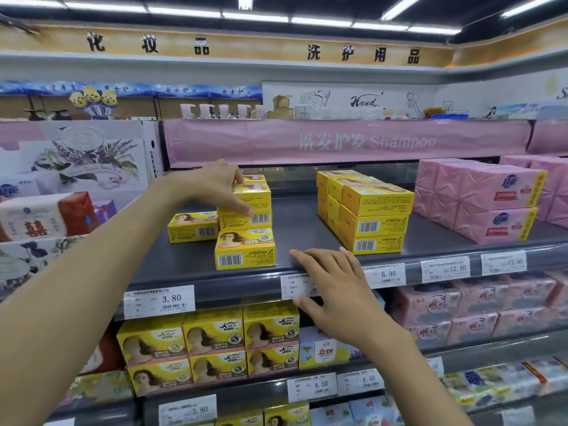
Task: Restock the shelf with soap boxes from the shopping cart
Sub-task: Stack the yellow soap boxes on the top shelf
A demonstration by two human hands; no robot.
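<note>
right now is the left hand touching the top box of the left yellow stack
Touching: the head view shows the left hand gripping the top yellow box, thumb across its front.

Pink wrapped packs sit at right under a pink Shampoo banner, a 3.80 price tag lower left.

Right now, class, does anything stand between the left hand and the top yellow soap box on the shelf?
Nothing visible does. The left hand grips the top soap box of the stack, thumb on its front. The right hand rests on the shelf edge.
</note>
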